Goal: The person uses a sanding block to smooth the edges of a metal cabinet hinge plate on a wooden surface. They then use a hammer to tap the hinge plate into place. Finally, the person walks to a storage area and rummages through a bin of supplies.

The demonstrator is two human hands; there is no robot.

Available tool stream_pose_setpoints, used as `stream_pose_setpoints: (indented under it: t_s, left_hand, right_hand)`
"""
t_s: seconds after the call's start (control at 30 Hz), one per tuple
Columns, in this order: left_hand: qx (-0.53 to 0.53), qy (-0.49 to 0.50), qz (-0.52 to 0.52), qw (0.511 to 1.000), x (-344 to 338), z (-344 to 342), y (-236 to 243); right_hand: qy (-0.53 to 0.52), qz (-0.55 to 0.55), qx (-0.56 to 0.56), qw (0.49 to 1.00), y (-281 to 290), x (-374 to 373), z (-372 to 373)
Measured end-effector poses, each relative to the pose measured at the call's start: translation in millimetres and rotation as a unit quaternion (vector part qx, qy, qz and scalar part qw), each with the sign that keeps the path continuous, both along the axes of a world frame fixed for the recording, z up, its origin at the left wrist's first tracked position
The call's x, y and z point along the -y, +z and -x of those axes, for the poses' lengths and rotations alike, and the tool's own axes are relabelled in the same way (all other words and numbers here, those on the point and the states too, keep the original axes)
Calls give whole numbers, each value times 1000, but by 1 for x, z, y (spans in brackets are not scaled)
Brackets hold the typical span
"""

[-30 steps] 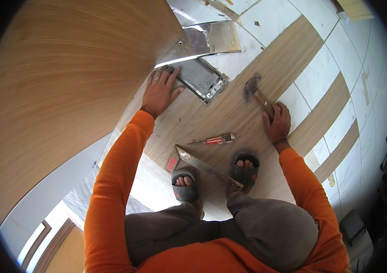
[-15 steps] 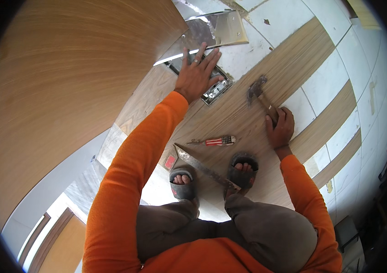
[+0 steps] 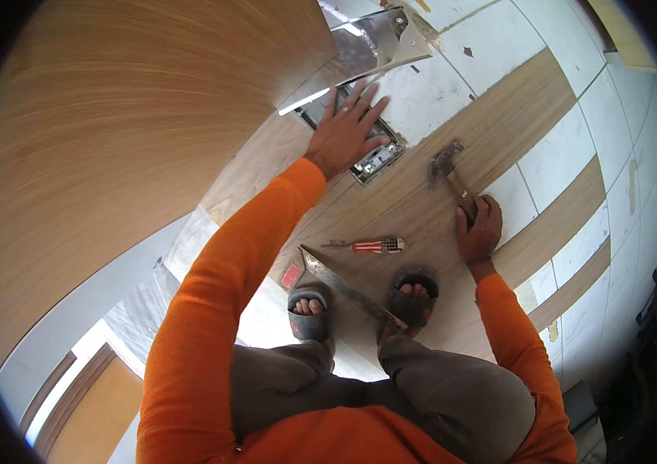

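Note:
My left hand lies with fingers spread over a metal floor hinge box set into the floor, hiding its middle. Beyond its fingertips, a shiny metal cover plate lies at the foot of the wooden door. On the right, my right hand is closed round the handle of a claw hammer, whose head points away from me, low over the wood-look planks. A screwdriver with a flag-patterned handle lies on the floor between my arms.
A large wooden door fills the left side. A long flat metal blade lies between my sandalled feet, beside a small red-and-white piece. White tiles alternate with wood-look planks ahead and to the right.
The view has shifted slightly. My left hand still rests over the hinge box and my right still grips the hammer. The metal cover plate's right end looks tilted and more curled.

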State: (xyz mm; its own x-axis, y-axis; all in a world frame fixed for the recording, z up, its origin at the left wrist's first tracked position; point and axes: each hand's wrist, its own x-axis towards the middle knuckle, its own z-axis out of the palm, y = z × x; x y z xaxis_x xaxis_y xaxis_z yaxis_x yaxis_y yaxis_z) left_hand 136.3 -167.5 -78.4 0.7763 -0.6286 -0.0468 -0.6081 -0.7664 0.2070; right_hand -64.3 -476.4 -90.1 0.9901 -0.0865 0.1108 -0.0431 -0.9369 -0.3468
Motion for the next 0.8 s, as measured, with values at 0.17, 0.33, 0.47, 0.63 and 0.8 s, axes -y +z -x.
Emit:
stream_pose_setpoints:
  t_s: [0.17, 0.33, 0.47, 0.63, 0.8]
  left_hand:
    - [-44, 33, -36, 998, -67, 23, 7]
    - [-38, 51, -71, 995, -102, 38, 8]
    - [-26, 48, -73, 996, -115, 42, 8]
    - [23, 44, -137, 989, -108, 47, 13]
    - [58, 29, -83, 994, -115, 50, 21]
  right_hand:
    - [4, 4, 5, 1000, 3, -2, -2]
    - [0, 9, 4, 1000, 2, -2, -1]
    - [5, 11, 12, 1000, 1, -2, 0]
    - [15, 21, 8, 1000, 5, -6, -3]
    - [20, 22, 29, 999, 2, -4, 0]
